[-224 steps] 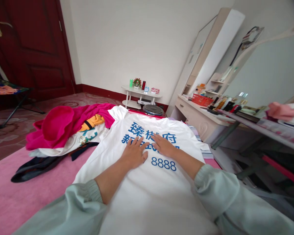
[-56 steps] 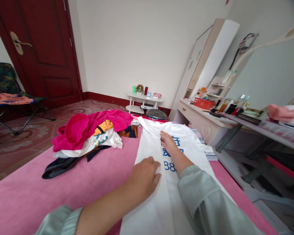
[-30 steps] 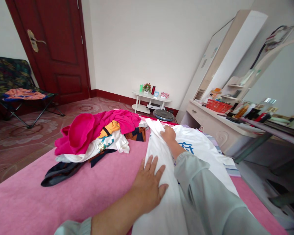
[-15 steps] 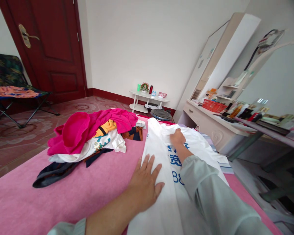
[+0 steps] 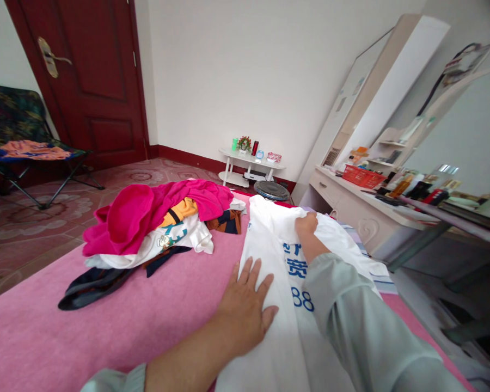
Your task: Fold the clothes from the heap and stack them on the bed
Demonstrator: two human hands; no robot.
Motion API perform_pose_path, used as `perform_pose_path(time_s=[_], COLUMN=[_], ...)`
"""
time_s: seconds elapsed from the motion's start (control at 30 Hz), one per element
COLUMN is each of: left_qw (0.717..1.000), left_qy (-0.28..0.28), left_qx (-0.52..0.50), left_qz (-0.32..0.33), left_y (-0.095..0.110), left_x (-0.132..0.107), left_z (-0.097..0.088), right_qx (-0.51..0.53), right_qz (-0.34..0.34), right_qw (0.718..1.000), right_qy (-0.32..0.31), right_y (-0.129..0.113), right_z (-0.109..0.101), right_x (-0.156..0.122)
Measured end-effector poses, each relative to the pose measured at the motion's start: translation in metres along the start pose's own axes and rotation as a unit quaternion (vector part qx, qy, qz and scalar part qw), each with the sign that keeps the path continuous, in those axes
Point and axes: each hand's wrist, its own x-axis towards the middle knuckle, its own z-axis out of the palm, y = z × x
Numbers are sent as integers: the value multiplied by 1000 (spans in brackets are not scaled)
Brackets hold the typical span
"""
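A white T-shirt [image 5: 269, 305] with blue characters and numerals lies spread on the pink bedcover [image 5: 179, 305], its left side folded in along its length. My left hand [image 5: 247, 305] rests flat on the fold near the left edge, fingers spread. Farther up, close to the collar, my right hand [image 5: 308, 227] is closed on the shirt's cloth; its fingertips are partly hidden. Left of the shirt sits a pile of clothes with a bright pink garment [image 5: 179, 201] on top and a white printed shirt [image 5: 151, 249] beneath.
A striped cloth [image 5: 381, 280] lies under the shirt's right side. To the right stands a dressing table [image 5: 351, 204] with a red basket [image 5: 363, 177] and bottles. A folding chair [image 5: 36, 158] stands at far left, near the red door [image 5: 90, 71]. A low white shelf [image 5: 249, 159] stands ahead.
My right hand has shifted slightly to the right across the shirt's upper part, and more of the printed numerals shows. My left hand stays flat in place. The view has turned slightly.
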Motion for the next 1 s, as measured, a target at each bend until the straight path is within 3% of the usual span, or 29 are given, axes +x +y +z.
perform_pose_path(time_s=[0.07,0.13,0.2,0.27,0.3,0.4,0.5,0.7,1.0], left_qw=[1000,1000,1000,1000,1000,1000,1000,1000,999], left_qy=[2,3,0,-3,-6,-11,-12,1,10], left_qx=[2,4,6,8,9,10,9,6,32], left_qz=[0,-1,-2,-3,-4,-6,-5,0,5], left_y=[0,-1,-1,-1,0,1,1,-2,-5], left_x=[0,0,0,0,0,0,0,1,0], left_z=[1,1,1,0,0,-1,-2,1,6], right_qx=[1,8,14,5,-10,-70,-93,-114,-180], right_qz=[7,-46,-173,-306,-330,-240,-171,-188,-207], right_qw=[1000,999,985,950,938,941,948,951,921], right_qy=[12,13,-9,-65,-108,-226,-250,-217,-278], right_y=[-5,-14,-22,-27,-28,-27,-25,-5,32], right_z=[0,2,7,15,20,36,46,36,-4], right_x=[-5,-16,-27,-34,-34,-27,-18,-23,-51])
